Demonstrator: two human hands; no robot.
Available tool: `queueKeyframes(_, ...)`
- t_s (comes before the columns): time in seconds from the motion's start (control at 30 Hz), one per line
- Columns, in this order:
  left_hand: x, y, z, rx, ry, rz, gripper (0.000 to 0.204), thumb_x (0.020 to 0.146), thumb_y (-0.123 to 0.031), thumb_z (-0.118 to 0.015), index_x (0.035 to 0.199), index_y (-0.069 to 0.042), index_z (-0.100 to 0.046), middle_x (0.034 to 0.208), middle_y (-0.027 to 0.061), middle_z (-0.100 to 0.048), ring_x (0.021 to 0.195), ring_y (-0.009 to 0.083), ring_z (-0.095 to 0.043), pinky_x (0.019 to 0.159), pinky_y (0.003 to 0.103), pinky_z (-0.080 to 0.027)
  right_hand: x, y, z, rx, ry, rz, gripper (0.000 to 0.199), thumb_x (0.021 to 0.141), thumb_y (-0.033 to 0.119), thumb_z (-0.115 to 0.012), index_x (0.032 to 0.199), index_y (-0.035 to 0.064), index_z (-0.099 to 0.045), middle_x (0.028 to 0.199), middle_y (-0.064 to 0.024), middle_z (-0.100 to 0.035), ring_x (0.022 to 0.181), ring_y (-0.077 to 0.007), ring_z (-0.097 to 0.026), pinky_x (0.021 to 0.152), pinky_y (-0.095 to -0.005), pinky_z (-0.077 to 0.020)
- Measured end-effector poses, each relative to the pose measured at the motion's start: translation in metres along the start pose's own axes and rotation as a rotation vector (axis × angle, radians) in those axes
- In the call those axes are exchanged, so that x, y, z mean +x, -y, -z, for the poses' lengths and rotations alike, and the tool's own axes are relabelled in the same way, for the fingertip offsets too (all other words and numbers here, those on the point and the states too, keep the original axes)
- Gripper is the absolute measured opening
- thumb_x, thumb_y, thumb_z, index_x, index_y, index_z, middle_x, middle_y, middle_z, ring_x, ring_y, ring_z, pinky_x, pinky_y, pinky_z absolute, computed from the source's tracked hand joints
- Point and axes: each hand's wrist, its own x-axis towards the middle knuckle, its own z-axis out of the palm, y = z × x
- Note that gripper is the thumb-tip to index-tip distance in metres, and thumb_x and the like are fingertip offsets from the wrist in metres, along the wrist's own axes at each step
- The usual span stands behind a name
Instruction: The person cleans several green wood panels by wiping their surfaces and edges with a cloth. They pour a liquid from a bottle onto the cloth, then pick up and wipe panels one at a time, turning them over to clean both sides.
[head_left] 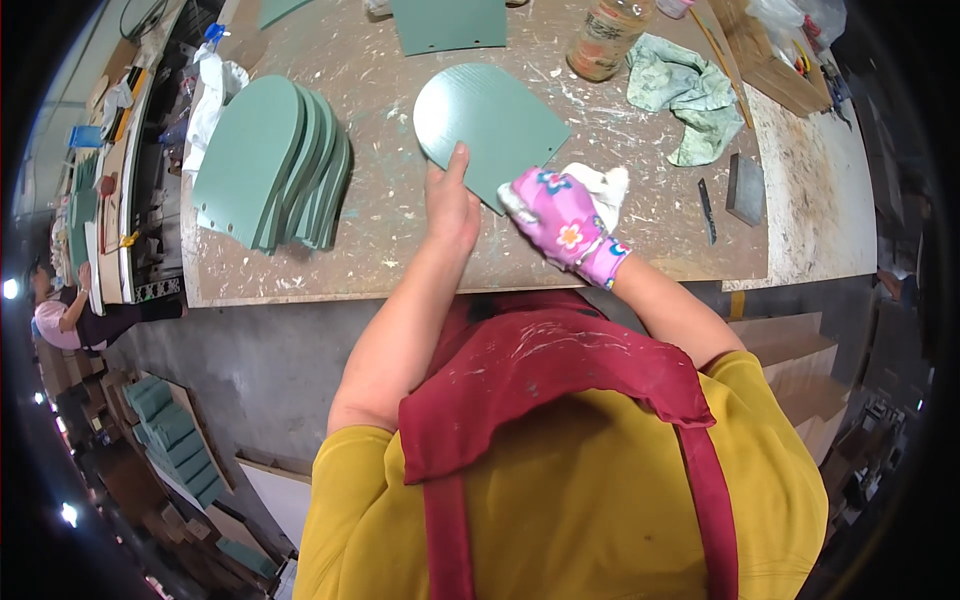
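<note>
A flat green panel [490, 120] with one rounded end and small holes by its straight edge is above the scratched brown worktable [390, 240]. My bare left hand [455, 205] grips its near edge, thumb on top and fingers hidden underneath. My right hand [565, 215], in a pink flowered glove, is closed at the panel's near right corner. A white rag [603, 190] shows from behind that glove, with a bit of white at the fingertips. To the left, several similar green panels [250, 165] lie in a fanned stack.
Another green panel [450, 22] lies at the far edge. On the right are a glass jar [608, 40], a stained cloth [685, 95], a dark thin blade-like tool [707, 212] and a grey block [745, 190]. A cardboard box [780, 60] stands far right. Another person [62, 315] is at the far left.
</note>
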Motion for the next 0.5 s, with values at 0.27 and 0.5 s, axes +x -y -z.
queueKeyframes(0.27,0.007,0.0,0.002,0.024,-0.073,0.045,0.038,0.094,-0.012,-0.051,0.127,0.001,-0.04,0.125,0.0129,-0.05,0.113,0.0219,-0.051,0.097,0.035,-0.043,0.014,-0.021,0.04,0.19,0.081,-0.316,0.023,0.088,0.028,-0.049,0.092,0.0065,-0.056,0.083,-0.0173,-0.06,0.077,-0.0336,-0.06,0.07,-0.0421,-0.0488)
queueKeyframes(0.5,0.005,-0.008,-0.001,0.065,-0.028,0.061,0.038,0.093,-0.013,-0.053,0.126,0.002,-0.042,0.125,0.0118,-0.051,0.111,0.021,-0.052,0.095,0.033,-0.043,0.014,-0.074,0.033,0.233,-0.034,-0.59,0.029,0.09,0.032,-0.048,0.103,0.0067,-0.053,0.08,-0.0163,-0.06,0.077,-0.0341,-0.061,0.068,-0.0433,-0.0496)
